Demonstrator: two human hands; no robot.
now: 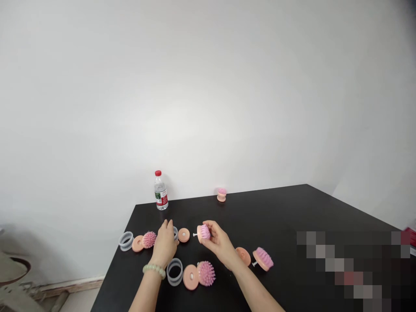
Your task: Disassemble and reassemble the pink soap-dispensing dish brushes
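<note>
My right hand (217, 240) pinches a pink-bristled brush head (204, 232) on its side, its white stem pointing left. My left hand (165, 242), with a pale green bead bracelet on the wrist, grips a translucent plastic ring (175, 233), mostly hidden behind the fingers. Between the hands lies a round peach cap (183, 235) with a pale centre. Nearer me are another translucent ring (174, 272), a peach disc (190, 277) and a pink brush head (206, 273). Left of my left hand lies one more brush head (149, 239), touching a peach disc (138, 243).
A third translucent ring (126, 241) is near the left edge of the black table (276, 208). A water bottle (160, 193) and a complete-looking brush (221, 194) stand by the wall. Rightward lie a peach disc (243, 256) and a stemmed brush head (263, 258). Blurred blocks cover the lower right.
</note>
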